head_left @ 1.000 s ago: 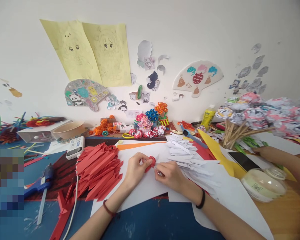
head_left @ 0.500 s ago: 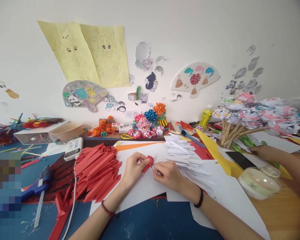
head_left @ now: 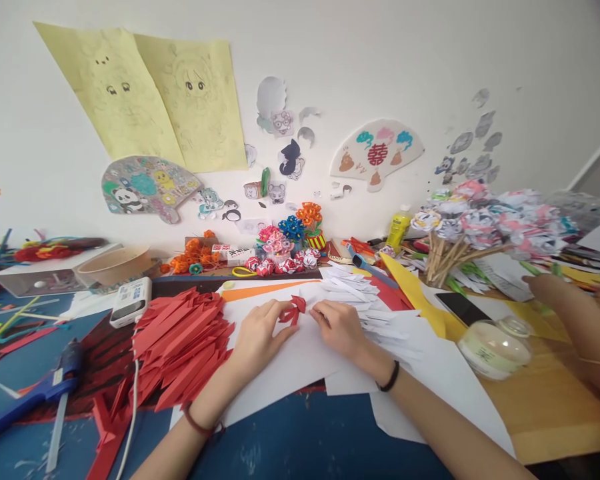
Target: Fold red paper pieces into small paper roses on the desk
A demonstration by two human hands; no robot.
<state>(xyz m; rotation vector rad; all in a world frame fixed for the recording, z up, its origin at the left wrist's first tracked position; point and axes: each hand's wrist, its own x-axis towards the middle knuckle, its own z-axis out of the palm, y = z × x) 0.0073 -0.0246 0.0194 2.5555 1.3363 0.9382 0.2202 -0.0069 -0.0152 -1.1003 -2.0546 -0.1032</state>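
Over the white paper (head_left: 310,360), my left hand (head_left: 260,337) holds a small folded red paper piece (head_left: 297,311) between its thumb and fingers, with the loops of the piece standing up. Close on its right side, my right hand (head_left: 344,332) is closed in a pinch, fingertips just beside the red piece. Whatever it pinches is too small to make out. Left of my hands lies a heap of folded red paper strips (head_left: 183,347). Behind my right hand is a pile of folded white paper strips (head_left: 353,293).
A blue glue gun (head_left: 63,380) and a white cable (head_left: 133,413) lie at left. At right are a phone (head_left: 457,308), a clear jar (head_left: 495,350), a bunch of paper flowers (head_left: 480,223) and another person's hand (head_left: 555,293). Small flower pots (head_left: 277,243) stand along the wall.
The view has shifted slightly right. My fingertips have moved apart a little, and the red piece now stands up with its loops spread. The other person's hand has moved too.
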